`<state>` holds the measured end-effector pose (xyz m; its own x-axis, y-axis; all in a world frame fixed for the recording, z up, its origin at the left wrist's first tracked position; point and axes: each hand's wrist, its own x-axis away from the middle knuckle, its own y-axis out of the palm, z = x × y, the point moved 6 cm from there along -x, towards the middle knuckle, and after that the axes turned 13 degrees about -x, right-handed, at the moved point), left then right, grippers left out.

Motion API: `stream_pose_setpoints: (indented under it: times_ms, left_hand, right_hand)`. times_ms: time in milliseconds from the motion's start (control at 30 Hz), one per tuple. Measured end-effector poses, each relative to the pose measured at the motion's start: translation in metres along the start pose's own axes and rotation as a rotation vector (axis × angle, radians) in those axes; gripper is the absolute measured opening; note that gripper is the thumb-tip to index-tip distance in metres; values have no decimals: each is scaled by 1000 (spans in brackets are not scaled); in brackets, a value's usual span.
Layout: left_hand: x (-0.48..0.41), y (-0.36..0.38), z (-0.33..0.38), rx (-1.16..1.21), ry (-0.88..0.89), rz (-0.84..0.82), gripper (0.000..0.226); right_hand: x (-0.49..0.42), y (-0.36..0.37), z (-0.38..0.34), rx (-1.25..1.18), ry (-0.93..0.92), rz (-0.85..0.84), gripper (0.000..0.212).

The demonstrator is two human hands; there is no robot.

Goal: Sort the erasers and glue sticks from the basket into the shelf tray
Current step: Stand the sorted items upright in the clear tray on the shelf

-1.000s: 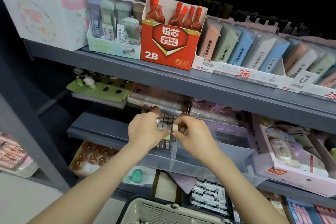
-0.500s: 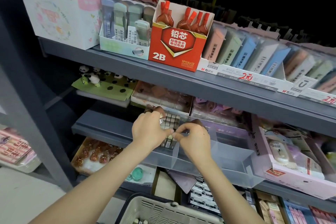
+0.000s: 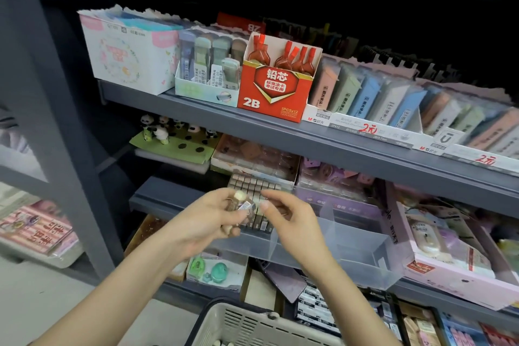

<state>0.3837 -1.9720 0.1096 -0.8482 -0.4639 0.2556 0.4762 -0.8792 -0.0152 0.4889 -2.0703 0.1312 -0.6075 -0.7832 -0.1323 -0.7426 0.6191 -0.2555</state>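
Mid-restock, left hand point(image 3: 209, 218) grips several erasers point(image 3: 243, 206) while the empty right hand point(image 3: 290, 218) beside it likely pinches one next for the tray point(image 3: 362, 258) beyond

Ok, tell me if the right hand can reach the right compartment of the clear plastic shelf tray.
Probably yes. The right hand hovers over the clear plastic shelf tray, holding nothing; its right compartment is open-topped, nothing across it. The left hand grips small brown sticks, clear of it.
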Motion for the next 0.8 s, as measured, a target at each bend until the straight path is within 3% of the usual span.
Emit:
stream_pose_setpoints:
  times_ms: [133, 233, 433, 567, 700, 800]
  left_hand:
    - [11, -1, -4, -56, 83, 51, 18]
    - [16, -4, -2, -89, 122, 76, 18]
    - [16, -16, -6, -59, 22, 111, 8]
    - [10, -16, -5, -206, 65, 170, 13]
    - [5, -9, -5, -296, 88, 137, 6]
    - [5, -10, -4, -210, 53, 118, 5]
  right_hand:
    - [6, 10, -8, -11, 70, -53, 17]
    - [7, 12, -3, -165, 173, -96, 11]
    - [14, 7, 13, -513, 293, -2, 7]
    - [23, 18, 14, -296, 239, -85, 20]
    - [15, 23, 10, -21, 123, -141, 51]
    - [5, 17, 10, 78, 77, -112, 47]
